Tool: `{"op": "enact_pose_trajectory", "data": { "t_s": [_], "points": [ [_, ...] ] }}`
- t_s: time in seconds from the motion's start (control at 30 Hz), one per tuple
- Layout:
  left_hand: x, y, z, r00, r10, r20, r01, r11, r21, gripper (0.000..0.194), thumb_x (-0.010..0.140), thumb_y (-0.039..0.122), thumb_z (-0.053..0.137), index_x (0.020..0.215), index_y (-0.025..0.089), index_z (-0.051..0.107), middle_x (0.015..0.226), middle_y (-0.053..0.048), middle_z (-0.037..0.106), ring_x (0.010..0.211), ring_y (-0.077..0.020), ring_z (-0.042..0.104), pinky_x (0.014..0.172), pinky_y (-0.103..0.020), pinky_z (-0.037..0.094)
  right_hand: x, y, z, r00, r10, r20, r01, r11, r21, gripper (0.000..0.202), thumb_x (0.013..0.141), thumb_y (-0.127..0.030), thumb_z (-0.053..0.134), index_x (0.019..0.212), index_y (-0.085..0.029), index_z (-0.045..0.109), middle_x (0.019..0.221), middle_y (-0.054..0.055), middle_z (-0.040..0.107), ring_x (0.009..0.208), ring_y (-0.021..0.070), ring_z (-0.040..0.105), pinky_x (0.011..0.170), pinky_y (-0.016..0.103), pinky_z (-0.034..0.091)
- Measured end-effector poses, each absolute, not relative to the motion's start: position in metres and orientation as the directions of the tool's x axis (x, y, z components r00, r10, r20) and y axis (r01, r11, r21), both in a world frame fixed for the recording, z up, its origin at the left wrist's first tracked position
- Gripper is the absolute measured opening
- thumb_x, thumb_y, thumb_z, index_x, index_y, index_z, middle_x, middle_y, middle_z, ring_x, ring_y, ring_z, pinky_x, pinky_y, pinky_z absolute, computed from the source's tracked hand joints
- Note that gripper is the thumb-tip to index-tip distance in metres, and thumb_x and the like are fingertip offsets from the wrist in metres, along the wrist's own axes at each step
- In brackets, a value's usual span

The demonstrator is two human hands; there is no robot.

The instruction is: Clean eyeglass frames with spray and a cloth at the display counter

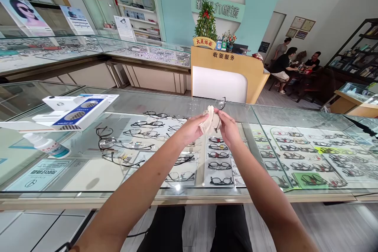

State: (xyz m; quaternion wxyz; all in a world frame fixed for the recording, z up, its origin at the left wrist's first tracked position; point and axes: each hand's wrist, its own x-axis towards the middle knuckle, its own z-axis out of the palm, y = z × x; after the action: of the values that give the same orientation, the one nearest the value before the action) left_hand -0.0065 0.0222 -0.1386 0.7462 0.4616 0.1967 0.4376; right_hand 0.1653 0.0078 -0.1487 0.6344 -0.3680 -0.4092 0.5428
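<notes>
Above the glass display counter, my left hand (193, 128) is closed on a cream cloth (209, 123). My right hand (229, 126) grips a pair of eyeglasses (220, 104), with one dark-tipped part sticking up past the fingers. The cloth lies against the glasses between both hands and hides much of the frame. To the left, two or so dark-framed eyeglasses (106, 143) rest on the glass top. A white spray bottle (49, 145) lies on its side further left, near an open white and blue box (79, 115).
Rows of eyeglasses (219, 165) fill the glass counter (183, 196). A pale green leaflet (39, 175) lies at the left. Beyond stand a wooden cashier desk (227, 63) with a plant (206, 23), and more display cases (147, 53). Several people (285, 65) are around a table at the far right.
</notes>
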Motion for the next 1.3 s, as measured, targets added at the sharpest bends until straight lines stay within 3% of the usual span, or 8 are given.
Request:
{"op": "enact_pose_trajectory", "data": {
  "t_s": [0.1,0.27,0.5,0.63,0.8,1.03,1.3],
  "points": [
    [-0.006,0.022,-0.139,0.548,0.833,0.084,-0.451,0.209,0.868,0.044,0.083,0.047,0.096,0.115,0.021,0.084,0.103,-0.011,0.083,0.109,-0.0301,0.077,0.093,-0.038,0.056,0.164,0.007,-0.147,0.058,0.99,0.126,-0.407,0.139,-0.903,0.037,0.077,-0.056,0.091,0.102,-0.029,0.089,0.109,0.003,0.085,0.108,0.0249,0.074,0.087,0.035,0.057],
    [-0.007,0.02,-0.137,0.486,0.873,-0.036,-0.451,0.287,0.845,0.032,0.079,0.042,0.096,0.095,0.017,0.082,0.085,-0.002,0.074,0.08,-0.0158,0.065,0.076,-0.028,0.049,0.161,0.002,-0.142,0.018,0.99,0.143,-0.408,0.138,-0.902,0.04,0.077,-0.059,0.092,0.102,-0.029,0.091,0.113,0.003,0.087,0.114,0.026,0.075,0.098,0.035,0.058],
    [-0.005,0.021,-0.138,0.485,0.872,-0.063,-0.395,0.283,0.874,0.045,0.071,0.031,0.096,0.112,0.018,0.082,0.098,-0.006,0.08,0.089,-0.0204,0.069,0.076,-0.028,0.049,0.162,0.002,-0.141,0.0,0.991,0.137,-0.391,0.126,-0.912,0.042,0.075,-0.061,0.093,0.103,-0.03,0.092,0.116,0.003,0.088,0.113,0.0266,0.075,0.098,0.036,0.058],
    [-0.008,0.022,-0.14,0.465,0.881,-0.088,-0.379,0.288,0.88,0.047,0.077,0.038,0.098,0.117,0.017,0.083,0.103,-0.009,0.081,0.094,-0.0222,0.073,0.081,-0.031,0.054,0.165,0.003,-0.141,-0.007,0.992,0.125,-0.381,0.113,-0.918,0.041,0.075,-0.06,0.093,0.102,-0.029,0.093,0.11,0.002,0.088,0.104,0.0244,0.075,0.092,0.034,0.057],
    [-0.015,0.023,-0.137,0.453,0.886,-0.103,-0.294,0.258,0.92,0.06,0.067,0.051,0.107,0.11,0.014,0.085,0.099,-0.009,0.081,0.086,-0.0195,0.071,0.079,-0.031,0.054,0.17,0.007,-0.143,-0.011,0.992,0.127,-0.335,0.116,-0.935,0.043,0.075,-0.063,0.092,0.101,-0.028,0.092,0.104,0.003,0.087,0.097,0.025,0.073,0.081,0.035,0.056],
    [-0.015,0.025,-0.141,0.528,0.842,-0.111,-0.228,0.267,0.936,0.057,0.064,0.054,0.107,0.096,0.013,0.083,0.087,-0.006,0.077,0.08,-0.019,0.069,0.076,-0.032,0.05,0.17,0.008,-0.148,-0.065,0.985,0.157,-0.363,0.123,-0.924,0.039,0.082,-0.059,0.09,0.107,-0.029,0.092,0.124,0.003,0.086,0.112,0.0255,0.075,0.097,0.038,0.058],
    [-0.004,0.021,-0.151,0.509,0.86,-0.032,-0.2,0.154,0.968,0.06,0.067,0.057,0.104,0.104,0.016,0.081,0.091,-0.005,0.076,0.082,-0.0195,0.068,0.077,-0.033,0.048,0.165,0.007,-0.152,-0.06,0.991,0.119,-0.39,0.087,-0.917,0.044,0.078,-0.061,0.092,0.11,-0.03,0.092,0.116,0.004,0.087,0.115,0.0291,0.075,0.097,0.04,0.059]
  ]
}}
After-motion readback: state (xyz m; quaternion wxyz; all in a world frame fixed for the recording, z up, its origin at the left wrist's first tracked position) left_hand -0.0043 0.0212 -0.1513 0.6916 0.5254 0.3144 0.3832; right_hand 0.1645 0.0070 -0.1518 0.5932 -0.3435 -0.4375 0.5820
